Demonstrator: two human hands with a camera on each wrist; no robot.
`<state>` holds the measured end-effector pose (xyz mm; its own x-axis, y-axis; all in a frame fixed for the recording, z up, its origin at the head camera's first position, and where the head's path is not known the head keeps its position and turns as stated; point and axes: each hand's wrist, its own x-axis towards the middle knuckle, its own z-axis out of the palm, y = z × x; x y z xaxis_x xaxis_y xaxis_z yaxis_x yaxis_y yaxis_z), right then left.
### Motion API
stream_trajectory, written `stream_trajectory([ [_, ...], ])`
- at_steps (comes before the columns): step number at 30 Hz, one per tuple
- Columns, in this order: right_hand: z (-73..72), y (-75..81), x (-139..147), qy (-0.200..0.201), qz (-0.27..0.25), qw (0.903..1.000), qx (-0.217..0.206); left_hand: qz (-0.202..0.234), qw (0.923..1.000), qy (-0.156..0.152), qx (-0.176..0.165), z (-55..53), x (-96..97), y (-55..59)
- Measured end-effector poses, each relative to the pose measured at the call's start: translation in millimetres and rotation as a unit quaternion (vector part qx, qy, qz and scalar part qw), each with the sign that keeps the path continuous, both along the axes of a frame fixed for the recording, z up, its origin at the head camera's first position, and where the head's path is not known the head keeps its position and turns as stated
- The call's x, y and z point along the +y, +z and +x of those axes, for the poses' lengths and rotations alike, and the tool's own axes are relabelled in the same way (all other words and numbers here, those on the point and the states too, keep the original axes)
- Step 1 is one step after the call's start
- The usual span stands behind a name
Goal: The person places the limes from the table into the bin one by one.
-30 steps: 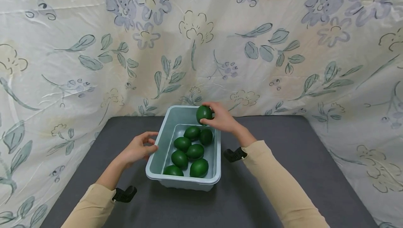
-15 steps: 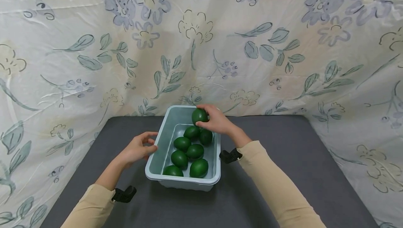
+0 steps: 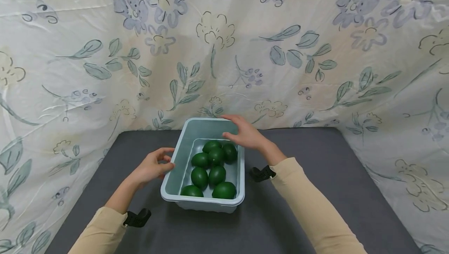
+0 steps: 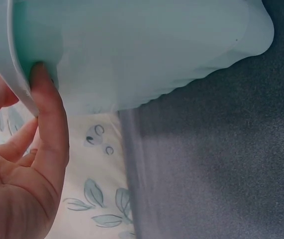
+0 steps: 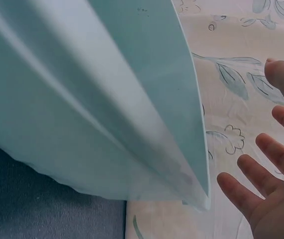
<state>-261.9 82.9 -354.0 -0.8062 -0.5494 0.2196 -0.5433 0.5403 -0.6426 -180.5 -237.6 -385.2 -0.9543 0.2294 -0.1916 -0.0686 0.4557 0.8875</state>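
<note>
A pale blue-green plastic bin (image 3: 186,148) holds several dark green, smooth avocados (image 3: 216,156). My left hand (image 3: 151,165) is at the bin's left side; in the left wrist view the thumb presses the outer wall (image 4: 132,55) under the rim, with fingers on the rim's other side. Over the back right corner of the bin is my right hand (image 3: 245,132), its fingers spread and holding nothing. The right wrist view shows those fingers (image 5: 258,174) apart from the bin's rim (image 5: 199,109).
The bin stands on a dark grey table (image 3: 301,156). A floral cloth (image 3: 224,51) hangs behind the table and along both sides. Each wrist wears a black strapped device, such as the one on the right (image 3: 262,173).
My right hand has let go of an avocado, which now lies among the others. Several avocados have shifted, and the right hand has drawn slightly rightward. My left hand stays at the bin.
</note>
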Motion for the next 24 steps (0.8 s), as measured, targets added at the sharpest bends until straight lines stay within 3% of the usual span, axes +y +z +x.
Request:
stream_trajectory([
  [11,11.8,2.7,24.5,-0.020,-0.041,0.9990,0.005,-0.018,0.9998,0.000,0.004,0.1,-0.1,0.4],
  [16,17.7,1.5,44.6,-0.043,-0.060,0.9969,0.028,-0.055,0.9980,-0.009,0.029,0.3,0.3,0.4],
  [24,25.7,-6.1,86.2,-0.091,-0.031,0.9941,0.050,-0.109,0.9914,-0.005,0.072,2.9,-1.1,8.5],
])
